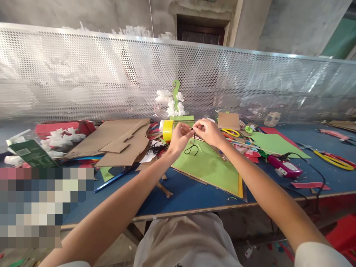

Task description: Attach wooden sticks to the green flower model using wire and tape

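A thin black cord (191, 150) hangs in a loop from the fingertips of both my hands, above a green sheet (210, 167). My left hand (180, 136) pinches it from the left, and my right hand (206, 130) pinches it close by on the right. Their fingertips nearly meet, and the exact grip there is too small to make out. Just left of my left hand stands a roll of yellow tape (168, 130). Behind the hands is a green hook-shaped piece (175, 92) with white tufts (175, 108) around it, above a green block (182, 119).
Brown cardboard pieces (130, 128) lie at left, with a blue pen-like stick (111, 182) nearer me. To the right are yellow-handled scissors (230, 132), a magenta device (284, 166) with a black cable, and pliers (332, 159). A perforated metal panel (97, 74) borders the table's back.
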The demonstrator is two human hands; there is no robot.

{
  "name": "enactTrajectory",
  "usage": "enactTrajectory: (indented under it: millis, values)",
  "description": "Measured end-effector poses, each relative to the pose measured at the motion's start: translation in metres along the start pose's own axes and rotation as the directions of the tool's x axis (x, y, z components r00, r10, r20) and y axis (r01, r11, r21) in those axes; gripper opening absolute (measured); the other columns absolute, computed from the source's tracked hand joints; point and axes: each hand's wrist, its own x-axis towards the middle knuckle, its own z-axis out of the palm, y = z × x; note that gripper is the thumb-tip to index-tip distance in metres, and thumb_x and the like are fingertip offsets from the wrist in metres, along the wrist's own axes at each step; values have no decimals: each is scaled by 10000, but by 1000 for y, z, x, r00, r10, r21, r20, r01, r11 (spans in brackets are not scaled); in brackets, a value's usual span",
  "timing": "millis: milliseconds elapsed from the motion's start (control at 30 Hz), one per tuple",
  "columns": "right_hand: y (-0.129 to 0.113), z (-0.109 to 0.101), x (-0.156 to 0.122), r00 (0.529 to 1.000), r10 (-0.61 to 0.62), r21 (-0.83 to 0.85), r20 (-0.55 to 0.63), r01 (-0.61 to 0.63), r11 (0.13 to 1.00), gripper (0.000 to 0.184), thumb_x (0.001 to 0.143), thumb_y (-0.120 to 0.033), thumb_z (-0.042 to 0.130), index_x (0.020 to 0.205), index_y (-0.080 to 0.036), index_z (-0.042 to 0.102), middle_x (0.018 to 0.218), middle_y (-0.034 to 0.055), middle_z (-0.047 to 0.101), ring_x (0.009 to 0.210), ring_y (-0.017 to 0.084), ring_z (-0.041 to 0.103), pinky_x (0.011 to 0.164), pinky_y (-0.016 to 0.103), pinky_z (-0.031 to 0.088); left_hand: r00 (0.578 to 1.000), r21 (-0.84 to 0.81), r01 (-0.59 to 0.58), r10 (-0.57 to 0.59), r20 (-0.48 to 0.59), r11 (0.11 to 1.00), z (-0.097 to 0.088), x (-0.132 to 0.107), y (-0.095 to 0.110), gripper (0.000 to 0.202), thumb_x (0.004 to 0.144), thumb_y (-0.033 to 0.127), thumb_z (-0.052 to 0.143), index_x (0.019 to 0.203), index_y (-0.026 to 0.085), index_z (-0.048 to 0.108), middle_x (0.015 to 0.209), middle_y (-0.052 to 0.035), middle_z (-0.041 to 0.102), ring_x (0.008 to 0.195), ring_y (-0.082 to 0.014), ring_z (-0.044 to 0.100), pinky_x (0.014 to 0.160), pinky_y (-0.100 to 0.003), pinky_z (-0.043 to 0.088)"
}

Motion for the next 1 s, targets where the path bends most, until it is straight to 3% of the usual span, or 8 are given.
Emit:
enactTrajectory:
  millis: [300,533,633,800,1000]
  values:
    - [6,-2,3,999,-13,151,42,7,989,169,932,-315,624,923,-178,722,921,54,667,794,177,618,728,308,499,978,-278,198,-206,-3,940,5,-4,-2,335,741,165,880,914,175,594,769,8,697,701,-107,646,755,-266,496]
    - [6,-6,5,997,-4,253,74,-15,967,214,939,-369,625,940,-174,714,921,58,716,795,179,636,716,305,508,991,-319,134,-133,23,938,7,-5,-3,317,756,149,853,921,187,585,774,20,697,692,-94,629,725,-243,487]
    - [3,-7,4,997,-3,214,81,-15,977,193,942,-338,610,942,-172,707,922,62,736,788,181,645,715,303,500,991,-326,130,-126,34,936,7,-4,-3,286,778,126,799,958,189,586,793,25,677,715,-91,631,783,-258,508]
    - [-3,-8,2,996,25,98,91,-34,995,166,948,-308,585,936,-186,697,887,46,759,746,179,645,705,297,473,967,-344,255,-240,88,904,7,-1,0,267,781,118,753,950,193,560,826,16,673,785,-107,667,880,-287,518]
    - [-3,-5,2,995,26,81,93,-34,996,145,950,-301,597,952,-195,696,895,47,776,790,197,687,725,297,478,947,-363,319,-310,84,876,5,0,2,285,796,84,710,980,205,528,801,21,663,742,-108,671,835,-292,527]
